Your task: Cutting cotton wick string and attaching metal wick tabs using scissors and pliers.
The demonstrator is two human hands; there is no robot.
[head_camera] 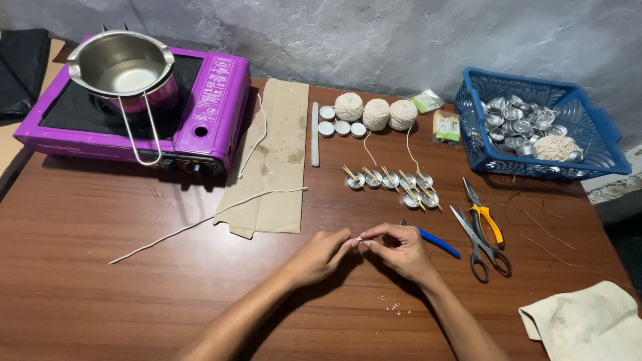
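Observation:
My left hand (322,256) and my right hand (399,249) meet at the middle of the brown wooden table (100,267). Their fingertips pinch one small pale object (359,238) between them; it is too small to identify. Just beyond the hands stand several small metal cups (391,180), each with a wick held by crossed wooden sticks. A blue-handled tool (438,242) lies right behind my right hand.
A purple portable stove (200,113) with a steel pot (124,63) sits at the back left. Cardboard (274,160) and a white cord (200,222) lie beside it. Three balls of string (376,112), scissors (481,244), yellow-handled pliers (485,214), a blue basket (535,164) of metal cups and a cloth (588,321) fill the right.

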